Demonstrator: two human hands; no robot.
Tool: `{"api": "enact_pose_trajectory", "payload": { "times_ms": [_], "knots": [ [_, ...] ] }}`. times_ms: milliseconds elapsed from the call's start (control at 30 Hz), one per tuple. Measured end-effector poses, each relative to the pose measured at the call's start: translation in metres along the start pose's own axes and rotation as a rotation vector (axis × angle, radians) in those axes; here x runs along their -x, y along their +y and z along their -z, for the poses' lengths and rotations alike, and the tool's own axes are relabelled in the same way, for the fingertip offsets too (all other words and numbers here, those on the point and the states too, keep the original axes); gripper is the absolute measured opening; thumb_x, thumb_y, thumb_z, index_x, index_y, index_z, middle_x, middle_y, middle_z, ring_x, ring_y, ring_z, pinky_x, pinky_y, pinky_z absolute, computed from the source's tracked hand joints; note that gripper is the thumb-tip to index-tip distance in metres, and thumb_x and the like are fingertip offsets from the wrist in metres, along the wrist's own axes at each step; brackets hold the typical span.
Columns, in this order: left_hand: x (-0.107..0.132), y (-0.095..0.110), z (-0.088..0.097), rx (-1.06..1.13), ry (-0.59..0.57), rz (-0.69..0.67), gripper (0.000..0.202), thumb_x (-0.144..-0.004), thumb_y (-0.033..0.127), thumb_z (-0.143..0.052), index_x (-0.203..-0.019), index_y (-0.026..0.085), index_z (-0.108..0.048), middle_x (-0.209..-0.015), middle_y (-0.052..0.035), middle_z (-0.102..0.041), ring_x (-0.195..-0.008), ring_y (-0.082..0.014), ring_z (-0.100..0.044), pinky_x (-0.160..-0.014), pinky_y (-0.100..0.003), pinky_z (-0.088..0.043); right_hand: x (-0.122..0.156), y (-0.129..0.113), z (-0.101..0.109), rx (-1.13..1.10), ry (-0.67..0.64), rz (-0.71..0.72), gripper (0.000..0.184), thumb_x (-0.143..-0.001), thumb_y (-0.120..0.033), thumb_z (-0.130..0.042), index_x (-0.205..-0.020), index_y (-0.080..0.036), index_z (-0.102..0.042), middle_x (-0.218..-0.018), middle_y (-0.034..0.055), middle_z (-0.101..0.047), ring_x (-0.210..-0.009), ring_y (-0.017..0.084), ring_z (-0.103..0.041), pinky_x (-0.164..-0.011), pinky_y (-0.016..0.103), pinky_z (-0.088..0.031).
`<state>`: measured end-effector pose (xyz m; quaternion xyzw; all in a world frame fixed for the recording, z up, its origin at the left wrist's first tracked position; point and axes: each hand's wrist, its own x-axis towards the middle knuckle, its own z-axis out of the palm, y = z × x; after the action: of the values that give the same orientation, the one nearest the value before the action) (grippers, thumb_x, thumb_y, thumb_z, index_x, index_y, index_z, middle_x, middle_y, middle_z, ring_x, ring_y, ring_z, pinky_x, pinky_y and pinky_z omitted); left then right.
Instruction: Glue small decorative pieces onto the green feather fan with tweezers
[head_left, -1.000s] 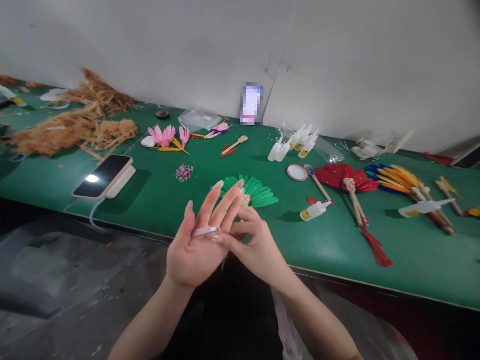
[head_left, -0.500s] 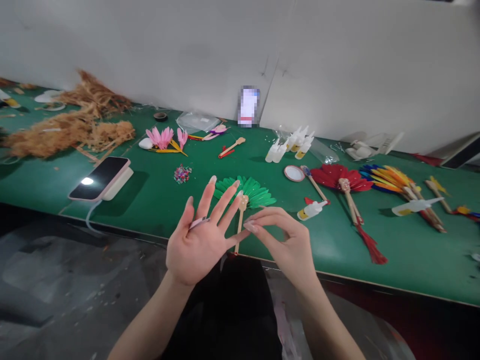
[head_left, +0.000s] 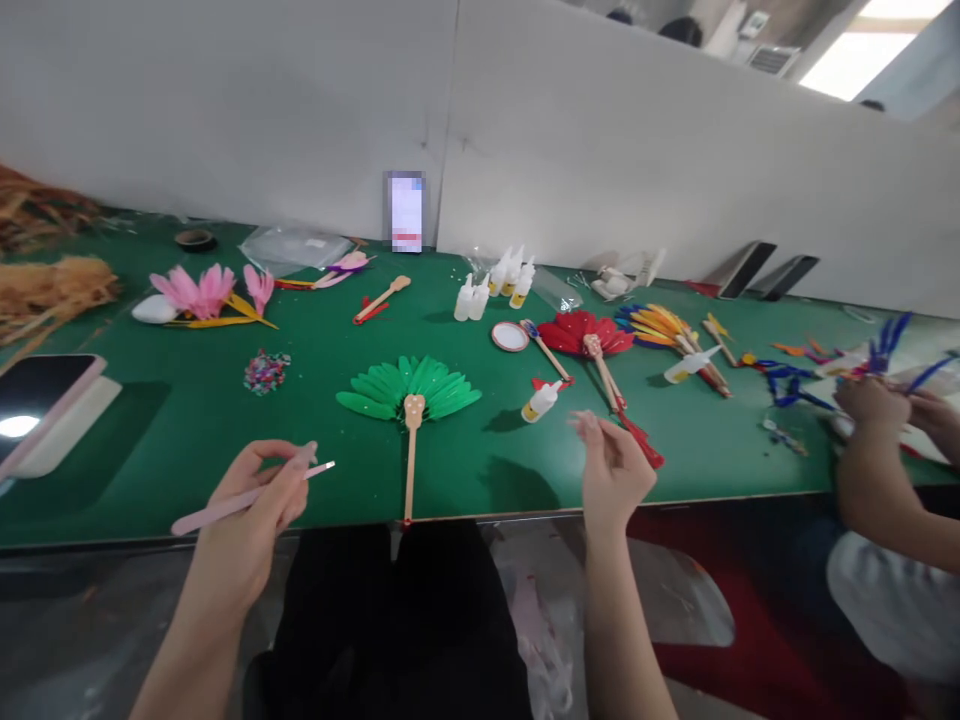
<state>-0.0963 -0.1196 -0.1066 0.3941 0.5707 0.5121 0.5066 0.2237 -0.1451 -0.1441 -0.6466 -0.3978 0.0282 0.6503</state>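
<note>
left hand, lower left, grips pink tweezers; right hand, right of center, is pinched (holding anything? cannot tell); green feather fan lies mid-frame.

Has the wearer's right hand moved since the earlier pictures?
Yes, to the right: the right hand was over or beside the handle of the green fan; now a clear gap separates them.
</note>
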Motion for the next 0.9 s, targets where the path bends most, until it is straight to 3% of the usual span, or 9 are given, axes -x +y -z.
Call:
{"api": "enact_pose_trajectory", "payload": {
  "times_ms": [133, 233, 300, 400, 500, 567, 733, 800, 900],
  "knots": [
    [-0.007, 0.004, -0.001, -0.185, -0.104, -0.049, 0.020, -0.072, 0.036, -0.076, -0.069, 0.020, -0.063, -0.051, 0.0024, -0.055, -0.052, -0.0094, -0.049, -0.050, -0.020, -0.039, -0.009, 0.025, 0.005, 0.005, -0.074, -0.058, 0.028, -0.094, -0.038, -0.053, -0.099, -0.011, -0.062, -0.088, 0.0034, -0.067, -0.072, 0.012, -0.066, -0.065, 0.029, -0.057],
    [-0.016, 0.015, -0.011, -0.208, -0.210, -0.070, 0.019, -0.073, 0.038, -0.074, -0.084, 0.023, -0.072, -0.068, -0.0023, -0.067, -0.057, -0.0127, -0.055, -0.049, -0.023, -0.040, -0.027, 0.037, 0.003, 0.000, -0.124, -0.085, 0.026, -0.093, -0.036, -0.056, -0.100, -0.012, -0.062, -0.088, 0.0031, -0.066, -0.070, 0.012, -0.064, -0.062, 0.027, -0.056],
    [-0.026, 0.024, -0.023, -0.235, -0.255, -0.134, 0.020, -0.075, 0.037, -0.072, -0.090, 0.023, -0.073, -0.078, -0.0053, -0.071, -0.056, -0.0130, -0.056, -0.046, -0.024, -0.039, -0.046, 0.045, -0.002, -0.003, -0.157, -0.093, 0.025, -0.093, -0.035, -0.056, -0.098, -0.012, -0.062, -0.085, 0.0020, -0.065, -0.066, 0.010, -0.062, -0.059, 0.025, -0.054],
    [-0.047, 0.039, -0.052, -0.293, -0.306, -0.255, 0.016, -0.079, 0.034, -0.067, -0.085, 0.020, -0.069, -0.074, -0.0056, -0.071, -0.052, -0.0130, -0.058, -0.043, -0.024, -0.038, -0.078, 0.059, -0.017, -0.010, -0.196, -0.089, 0.027, -0.095, -0.038, -0.053, -0.096, -0.012, -0.062, -0.079, 0.0006, -0.063, -0.062, 0.009, -0.060, -0.057, 0.024, -0.053],
    [-0.074, 0.052, -0.096, -0.317, -0.387, -0.301, 0.015, -0.079, 0.032, -0.066, -0.084, 0.020, -0.058, -0.065, -0.0034, -0.069, -0.051, -0.0135, -0.059, -0.045, -0.024, -0.039, -0.099, 0.076, -0.032, 0.008, -0.166, -0.064, 0.027, -0.095, -0.037, -0.052, -0.098, -0.012, -0.061, -0.080, 0.0007, -0.062, -0.063, 0.009, -0.059, -0.059, 0.025, -0.053],
    [-0.094, 0.056, -0.133, -0.353, -0.526, -0.362, 0.015, -0.081, 0.030, -0.062, -0.086, 0.020, -0.053, -0.058, -0.0008, -0.065, -0.047, -0.0118, -0.053, -0.046, -0.024, -0.039, -0.105, 0.087, -0.038, 0.035, -0.154, -0.051, 0.026, -0.095, -0.037, -0.053, -0.099, -0.012, -0.061, -0.082, 0.0010, -0.062, -0.063, 0.009, -0.059, -0.058, 0.024, -0.052],
    [-0.144, 0.044, -0.240, -0.477, -0.729, -0.411, 0.016, -0.086, 0.024, -0.052, -0.101, 0.021, -0.049, -0.042, 0.0091, -0.042, -0.039, -0.0105, -0.040, -0.048, -0.025, -0.035, -0.106, 0.110, -0.035, 0.129, -0.184, -0.032, 0.025, -0.095, -0.036, -0.052, -0.098, -0.012, -0.061, -0.081, 0.0008, -0.062, -0.061, 0.008, -0.058, -0.055, 0.023, -0.051],
    [-0.162, 0.034, -0.277, -0.568, -0.751, -0.421, 0.017, -0.085, 0.022, -0.054, -0.102, 0.019, -0.053, -0.044, 0.0081, -0.044, -0.044, -0.0109, -0.043, -0.053, -0.026, -0.037, -0.107, 0.114, -0.033, 0.159, -0.208, -0.016, 0.025, -0.096, -0.036, -0.052, -0.096, -0.013, -0.061, -0.080, 0.0005, -0.062, -0.060, 0.008, -0.058, -0.055, 0.022, -0.051],
    [-0.187, 0.019, -0.318, -0.712, -0.745, -0.432, 0.022, -0.087, 0.025, -0.057, -0.106, 0.015, -0.056, -0.065, 0.0024, -0.058, -0.060, -0.0124, -0.054, -0.064, -0.028, -0.046, -0.112, 0.114, -0.034, 0.191, -0.246, 0.021, 0.025, -0.095, -0.036, -0.052, -0.096, -0.013, -0.062, -0.079, 0.0004, -0.063, -0.060, 0.008, -0.058, -0.056, 0.023, -0.052]
  ]
}}
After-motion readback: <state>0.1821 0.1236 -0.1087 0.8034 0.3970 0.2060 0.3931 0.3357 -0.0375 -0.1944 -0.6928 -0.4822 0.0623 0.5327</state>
